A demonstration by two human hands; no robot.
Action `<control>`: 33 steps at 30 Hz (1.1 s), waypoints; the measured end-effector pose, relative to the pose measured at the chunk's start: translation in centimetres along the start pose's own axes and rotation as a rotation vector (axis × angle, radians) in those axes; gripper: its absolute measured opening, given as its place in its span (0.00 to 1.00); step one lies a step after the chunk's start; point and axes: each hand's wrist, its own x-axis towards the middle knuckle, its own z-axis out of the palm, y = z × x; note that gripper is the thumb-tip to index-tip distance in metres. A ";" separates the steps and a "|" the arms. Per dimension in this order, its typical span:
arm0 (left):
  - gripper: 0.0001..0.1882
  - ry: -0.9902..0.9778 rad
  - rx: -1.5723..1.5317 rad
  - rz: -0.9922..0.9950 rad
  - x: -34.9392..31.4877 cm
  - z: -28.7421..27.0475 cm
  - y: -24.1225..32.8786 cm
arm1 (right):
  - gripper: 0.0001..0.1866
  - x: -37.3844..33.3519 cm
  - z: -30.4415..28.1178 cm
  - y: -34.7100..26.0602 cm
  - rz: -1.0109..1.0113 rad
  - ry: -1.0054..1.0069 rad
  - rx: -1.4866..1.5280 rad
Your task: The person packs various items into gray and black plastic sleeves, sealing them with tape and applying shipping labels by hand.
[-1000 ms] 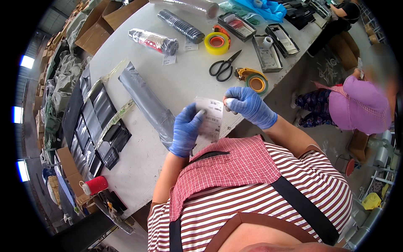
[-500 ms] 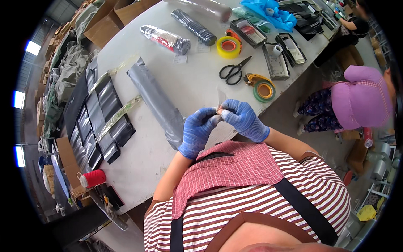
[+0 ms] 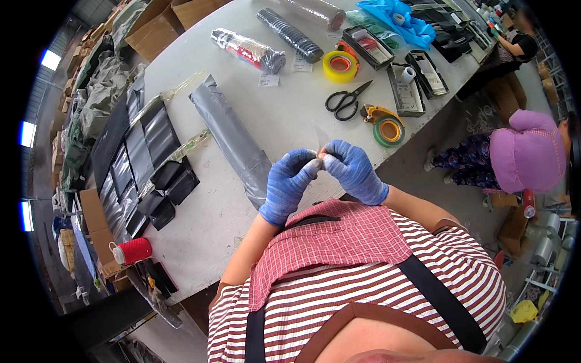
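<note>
Left grip (image 3: 284,189), right grip (image 3: 356,172) | fingertips pinching, seemingly clear film (image 3: 321,139) | scissors (image 3: 354,94) beyond

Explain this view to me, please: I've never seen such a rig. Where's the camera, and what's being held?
There's no robot here. A person wears a wide fisheye camera on their head, looking down, so straight edges bend. Picture left is their left. The left hand and right hand, in blue gloves, meet fingertip to fingertip, apparently pinching a thin clear film, too faint to identify.

On the white table lie a grey plastic-wrapped bundle, black-handled scissors, a yellow tape roll and a green tape roll.
</note>
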 end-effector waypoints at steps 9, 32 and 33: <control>0.11 -0.019 0.001 -0.061 0.2 -0.2 0.3 | 0.08 -0.3 0.1 0.4 0.017 0.022 -0.079; 0.08 0.640 -0.131 -0.063 0.8 -21.2 1.8 | 0.11 -9.2 -23.5 14.0 0.536 -0.341 -1.442; 0.08 0.654 -0.115 -0.054 1.0 -21.4 2.2 | 0.11 -9.1 -24.7 14.2 0.640 -0.614 -1.541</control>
